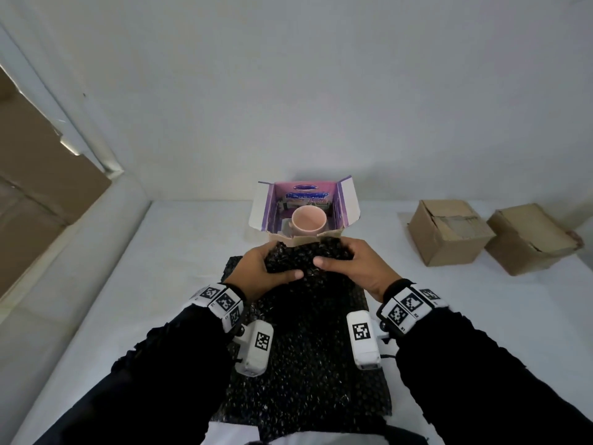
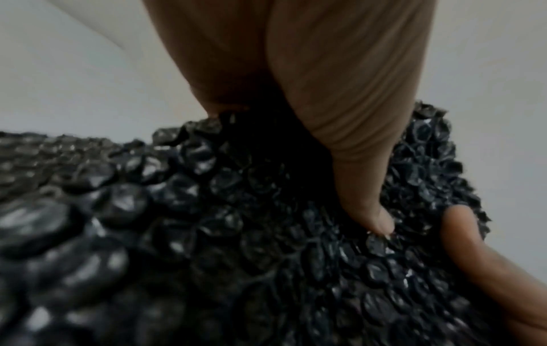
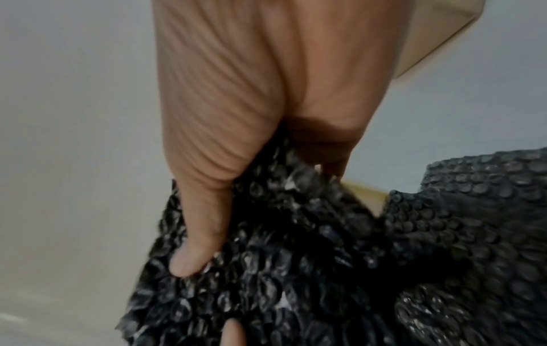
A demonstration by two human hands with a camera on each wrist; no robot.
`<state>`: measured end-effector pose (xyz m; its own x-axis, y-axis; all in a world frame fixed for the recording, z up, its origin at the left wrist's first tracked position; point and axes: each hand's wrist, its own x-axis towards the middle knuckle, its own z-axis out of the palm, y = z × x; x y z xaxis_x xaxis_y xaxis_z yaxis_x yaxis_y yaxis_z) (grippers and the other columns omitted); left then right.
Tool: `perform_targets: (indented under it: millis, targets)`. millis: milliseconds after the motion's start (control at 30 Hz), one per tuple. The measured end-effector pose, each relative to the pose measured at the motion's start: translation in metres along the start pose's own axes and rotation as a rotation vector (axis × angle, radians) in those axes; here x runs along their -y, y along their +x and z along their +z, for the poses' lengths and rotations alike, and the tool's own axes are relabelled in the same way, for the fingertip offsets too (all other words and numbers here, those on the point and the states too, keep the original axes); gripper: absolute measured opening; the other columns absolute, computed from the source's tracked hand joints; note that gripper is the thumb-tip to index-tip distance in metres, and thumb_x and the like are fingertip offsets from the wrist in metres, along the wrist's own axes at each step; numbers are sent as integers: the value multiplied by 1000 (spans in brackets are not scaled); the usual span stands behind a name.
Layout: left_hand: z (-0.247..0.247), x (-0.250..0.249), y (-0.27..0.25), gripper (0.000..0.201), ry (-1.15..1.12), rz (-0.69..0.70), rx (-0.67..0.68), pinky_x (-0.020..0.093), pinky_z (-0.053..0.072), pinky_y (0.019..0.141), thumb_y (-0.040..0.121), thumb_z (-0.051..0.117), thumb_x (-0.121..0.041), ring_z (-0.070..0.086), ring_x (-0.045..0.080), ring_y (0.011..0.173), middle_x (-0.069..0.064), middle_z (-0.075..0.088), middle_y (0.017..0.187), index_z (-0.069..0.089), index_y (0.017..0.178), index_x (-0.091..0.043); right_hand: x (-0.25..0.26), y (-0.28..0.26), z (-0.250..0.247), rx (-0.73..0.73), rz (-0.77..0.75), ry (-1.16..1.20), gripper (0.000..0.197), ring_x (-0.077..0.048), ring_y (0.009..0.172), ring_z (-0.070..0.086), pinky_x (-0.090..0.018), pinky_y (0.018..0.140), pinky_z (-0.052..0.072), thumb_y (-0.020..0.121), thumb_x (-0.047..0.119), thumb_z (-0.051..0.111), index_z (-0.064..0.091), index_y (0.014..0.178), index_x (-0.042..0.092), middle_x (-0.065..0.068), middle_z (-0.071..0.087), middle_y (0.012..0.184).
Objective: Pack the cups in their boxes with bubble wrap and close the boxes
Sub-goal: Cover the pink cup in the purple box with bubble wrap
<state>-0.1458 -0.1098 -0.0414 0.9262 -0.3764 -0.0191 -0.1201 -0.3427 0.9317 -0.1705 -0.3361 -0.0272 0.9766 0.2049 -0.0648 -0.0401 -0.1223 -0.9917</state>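
A pink cup (image 1: 309,221) stands upright inside an open purple box (image 1: 348,200) at the middle of the white table. Just in front of the box, both hands grip a bunched piece of black bubble wrap (image 1: 305,255). My left hand (image 1: 268,268) curls round its left side with the thumb on top. My right hand (image 1: 349,264) curls round its right side. The left wrist view shows the left thumb pressed into the bubble wrap (image 2: 236,234). In the right wrist view the bubble wrap (image 3: 281,257) fills the grip the same way. More black bubble wrap (image 1: 308,364) lies flat under my wrists.
Two closed brown cardboard boxes (image 1: 449,231) (image 1: 529,237) sit at the right of the white table (image 1: 160,284). A white wall rises behind the purple box. At the far left, brown cardboard (image 1: 38,175) leans beyond the table's raised edge.
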Motion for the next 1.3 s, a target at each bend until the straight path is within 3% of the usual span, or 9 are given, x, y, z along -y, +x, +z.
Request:
perform_targets:
  millis: [167, 233, 367, 567, 767, 933, 1067, 1200, 1300]
  targets:
    - [-9, -18, 19, 9, 427, 94, 21, 32, 47, 76, 93, 58, -36, 61, 12, 80, -6, 64, 83, 61, 89, -28, 12, 20, -17, -52, -5, 18, 18, -19, 89, 67, -35, 86, 52, 81, 14, 76, 65, 90, 24, 0, 71, 90]
    - [-11, -24, 29, 11, 536, 114, 2, 31, 44, 73, 97, 51, -28, 61, 20, 80, 1, 65, 85, 56, 107, -26, 20, 26, -23, 11, -70, -125, 27, -13, 94, 62, -27, 84, 49, 86, 11, 70, 56, 100, 30, 9, 64, 97]
    - [-13, -37, 44, 39, 438, 158, -41, 29, 48, 73, 88, 46, -7, 62, 20, 79, 3, 66, 89, 45, 120, -30, 34, 36, -36, 178, -156, -387, 47, 2, 108, 55, -13, 93, 43, 93, 8, 58, 43, 125, 40, 18, 55, 119]
    - [-1, -53, 62, 31, 441, 124, -125, 27, 42, 75, 71, 39, -14, 53, 19, 85, 2, 61, 91, 62, 93, -11, 49, 49, -44, 241, -152, -529, 23, 19, 73, 51, -7, 66, 35, 90, 16, 66, 50, 92, 32, 23, 52, 83]
    - [-1, -54, 72, 41, 366, 212, -148, 22, 40, 73, 79, 41, -44, 53, 16, 80, 4, 59, 84, 61, 83, -9, 50, 73, -48, 148, -219, -997, 42, -26, 109, 59, -26, 77, 39, 88, 15, 59, 55, 127, 27, -4, 65, 120]
    - [-18, -50, 101, 10, 485, 134, -126, 5, 36, 70, 78, 65, -19, 53, 13, 81, 0, 58, 91, 60, 87, -18, 55, 113, -47, 42, -87, -809, 22, -31, 86, 57, -35, 70, 40, 94, 11, 45, 43, 116, 12, -13, 60, 93]
    - [-35, -47, 126, 35, 453, 97, -213, 24, 48, 67, 72, 59, 7, 59, 16, 69, -2, 65, 78, 65, 75, -27, 59, 140, -40, 49, -24, -500, 25, -24, 82, 53, -33, 69, 41, 89, 10, 50, 35, 106, 21, -3, 51, 88]
    - [-43, -37, 154, 21, 564, 238, -292, 27, 46, 84, 78, 59, -12, 60, 20, 90, 5, 64, 100, 71, 95, -12, 67, 162, -38, 10, 108, -72, 30, -21, 86, 51, -34, 77, 42, 68, 27, 50, 45, 97, 22, -6, 51, 92]
    - [-45, -16, 169, 39, 640, 236, -264, 36, 48, 90, 86, 45, -24, 56, 26, 102, 9, 56, 119, 66, 113, -7, 58, 183, -43, -155, 58, -222, 31, -28, 101, 54, -42, 95, 45, 66, 16, 42, 59, 88, 30, -7, 61, 105]
